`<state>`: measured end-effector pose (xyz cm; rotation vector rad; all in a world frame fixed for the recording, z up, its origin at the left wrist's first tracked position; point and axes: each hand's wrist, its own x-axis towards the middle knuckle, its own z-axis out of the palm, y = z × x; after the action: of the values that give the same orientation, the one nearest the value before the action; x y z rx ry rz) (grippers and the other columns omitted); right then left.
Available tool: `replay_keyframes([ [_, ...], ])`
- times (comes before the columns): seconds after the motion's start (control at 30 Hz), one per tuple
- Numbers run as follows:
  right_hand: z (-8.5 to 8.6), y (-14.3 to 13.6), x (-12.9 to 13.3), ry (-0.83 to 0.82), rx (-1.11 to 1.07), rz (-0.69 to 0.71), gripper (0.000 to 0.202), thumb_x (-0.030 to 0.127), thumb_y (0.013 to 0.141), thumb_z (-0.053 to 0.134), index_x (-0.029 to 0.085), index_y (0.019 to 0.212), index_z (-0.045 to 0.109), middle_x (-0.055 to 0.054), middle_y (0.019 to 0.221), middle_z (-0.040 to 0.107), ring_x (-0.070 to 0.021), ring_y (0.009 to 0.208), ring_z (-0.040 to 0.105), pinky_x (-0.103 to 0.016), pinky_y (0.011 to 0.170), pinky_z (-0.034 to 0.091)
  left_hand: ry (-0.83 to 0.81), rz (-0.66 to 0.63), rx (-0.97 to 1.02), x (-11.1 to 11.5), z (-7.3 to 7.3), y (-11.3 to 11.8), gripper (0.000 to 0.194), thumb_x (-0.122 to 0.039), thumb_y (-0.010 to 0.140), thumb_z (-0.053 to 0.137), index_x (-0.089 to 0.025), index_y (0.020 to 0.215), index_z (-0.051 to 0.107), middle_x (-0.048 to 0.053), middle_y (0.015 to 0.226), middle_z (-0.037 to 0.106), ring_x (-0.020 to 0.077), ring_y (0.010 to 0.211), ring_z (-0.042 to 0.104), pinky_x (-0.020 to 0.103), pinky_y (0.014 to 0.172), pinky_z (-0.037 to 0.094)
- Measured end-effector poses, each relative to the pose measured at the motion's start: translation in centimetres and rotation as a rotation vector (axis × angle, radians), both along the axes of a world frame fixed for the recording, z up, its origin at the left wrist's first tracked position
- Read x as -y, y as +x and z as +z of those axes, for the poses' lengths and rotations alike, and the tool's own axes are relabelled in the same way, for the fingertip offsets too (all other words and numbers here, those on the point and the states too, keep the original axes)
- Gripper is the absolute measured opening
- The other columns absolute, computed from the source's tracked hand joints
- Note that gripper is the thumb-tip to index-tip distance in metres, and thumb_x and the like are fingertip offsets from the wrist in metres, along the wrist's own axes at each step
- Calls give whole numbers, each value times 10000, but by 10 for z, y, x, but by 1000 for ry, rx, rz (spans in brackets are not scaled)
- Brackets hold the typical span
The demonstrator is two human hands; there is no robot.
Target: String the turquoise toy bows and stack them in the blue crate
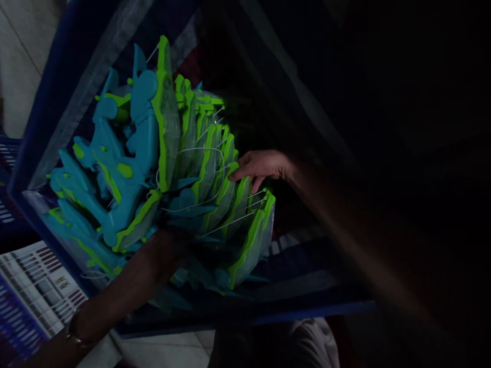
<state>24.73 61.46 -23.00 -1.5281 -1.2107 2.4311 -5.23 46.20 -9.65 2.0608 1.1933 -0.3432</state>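
toy parts point(161, 168) stacked in crate point(57, 87), right hand point(261, 166) on them

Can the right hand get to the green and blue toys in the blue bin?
Probably yes. The right hand already rests its fingers on the row of toys in the bin, with nothing between them.

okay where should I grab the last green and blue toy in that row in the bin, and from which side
Probably by the green top edge of the end toy, coming from the open side by the right hand. The toys stand on edge, packed face to face in the blue bin, so only their rims and this one's outer face are free. The left hand is dark, under the stack.
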Motion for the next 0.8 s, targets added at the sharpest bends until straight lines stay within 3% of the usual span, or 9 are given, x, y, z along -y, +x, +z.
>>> replay_keyframes([
  [0.1, 3, -2, 0, -37, -30, -82, 288, 234, 694, 921, 103, 803, 688, -140, 991, 703, -286, 815, 736, -384, 574, 688, 98, 115, -9, -5, -10, 13, 369, -325, 1013, 531, -255, 1375, 530, 89, 1303, 645, 258, 1190, 643, 386, 998, 572],
  [0.27, 17, 0, -4, -94, -70, -184, 296, 309, 895, 772, 75, 1056, 689, -134, 961, 713, -192, 636, 703, -502, 705, 689, 274, 180, -56, -16, -23, 48, 486, -432, 992, 562, -216, 1418, 468, 134, 1268, 606, 341, 1227, 588, 498, 1020, 544],
  [0.4, 21, 0, -6, -118, -99, -197, 391, 356, 939, 725, 56, 1180, 656, -157, 998, 718, -194, 641, 706, -492, 728, 683, 303, 289, -155, -16, -33, 76, 647, -513, 918, 656, -204, 1451, 460, 171, 1328, 546, 386, 1266, 531, 523, 1006, 525],
  [0.53, 11, 0, -6, -163, -170, -180, 528, 435, 963, 680, 32, 1293, 592, -190, 1113, 690, -206, 673, 720, -470, 685, 680, 445, 235, -208, -20, -47, 102, 746, -633, 902, 617, -133, 1438, 479, 218, 1253, 582, 415, 1186, 551, 557, 963, 498],
  [0.67, 1, 4, -5, -168, -249, -180, 545, 511, 978, 631, 54, 1269, 569, -169, 1118, 673, -198, 660, 717, -450, 641, 673, 505, 190, -240, -31, -58, 130, 932, -674, 892, 597, -92, 1554, 294, 277, 1523, 416, 484, 1334, 443, 648, 1070, 382],
  [0.8, -11, 11, -5, -230, -303, -183, 417, 474, 1041, 513, 66, 1041, 599, -94, 919, 668, -194, 617, 701, -428, 620, 663, 510, 197, -321, -31, -68, 150, 796, -481, 927, 608, -112, 1561, 299, 290, 1592, 321, 506, 1325, 449, 638, 1001, 418],
])
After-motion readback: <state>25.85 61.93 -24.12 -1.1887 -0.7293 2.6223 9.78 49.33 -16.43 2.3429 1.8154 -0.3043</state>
